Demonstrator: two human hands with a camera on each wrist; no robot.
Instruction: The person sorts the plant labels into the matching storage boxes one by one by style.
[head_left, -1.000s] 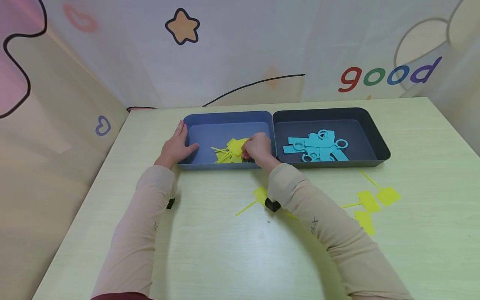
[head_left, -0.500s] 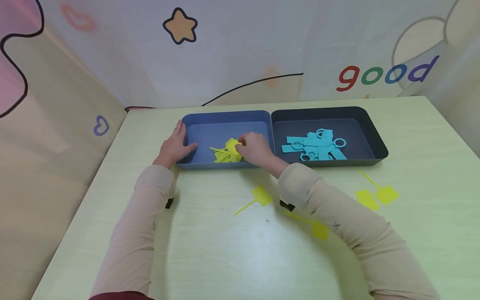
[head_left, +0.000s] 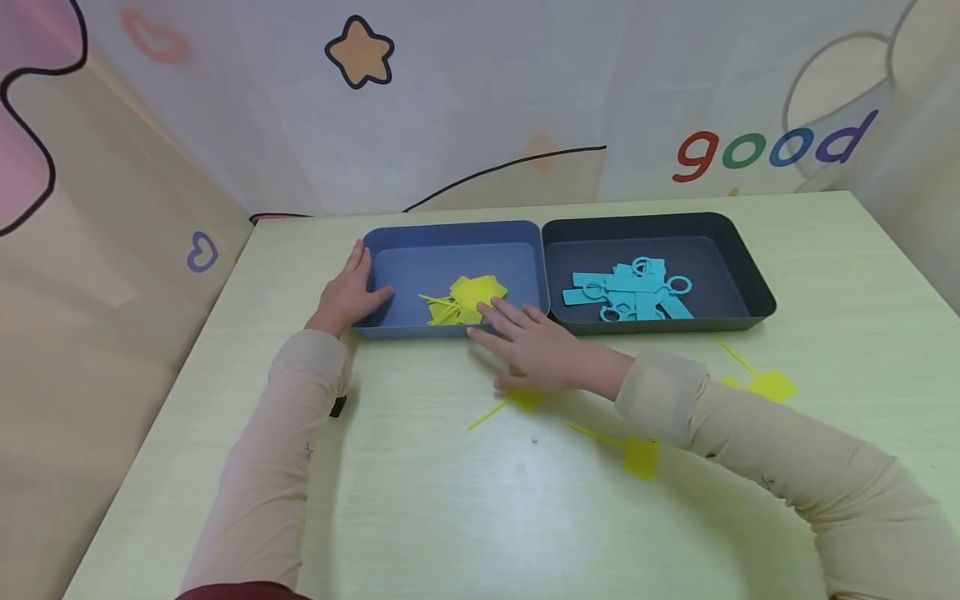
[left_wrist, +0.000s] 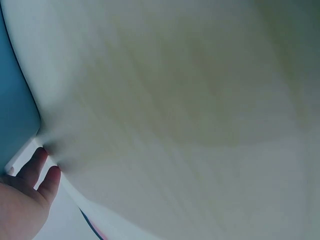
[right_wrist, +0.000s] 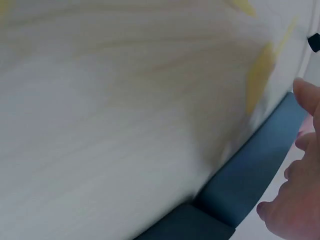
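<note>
My left hand (head_left: pixel 345 292) rests at the left end of the blue tray (head_left: pixel 450 239), its fingers straight along the outside and its thumb reaching over the inside. A pile of flat yellow square tags with thin stems (head_left: pixel 472 292) lies in that tray. In front of the tray's near right corner, my right hand (head_left: pixel 547 354) is spread with nothing in its fingers. Below it is a yellow tag (head_left: pixel 527 402) on the table, partly hidden by the hand. The right wrist view shows the loosely extended fingers (right_wrist: pixel 306 95) beside the tray and a blurred yellow tag (right_wrist: pixel 259 77).
Against the blue tray stands a black tray (head_left: pixel 723 279), holding several turquoise strips with rings (head_left: pixel 633 287). Another yellow tag (head_left: pixel 640 458) lies near the right forearm. Beyond that sleeve is one more tag (head_left: pixel 772 386), with a part-covered yellow piece (head_left: pixel 731 383) beside it.
My right hand has let go of a yellow tag onto the pile, then moved out of the blue tray toward the table, its fingers spreading. The left hand has stayed put.
</note>
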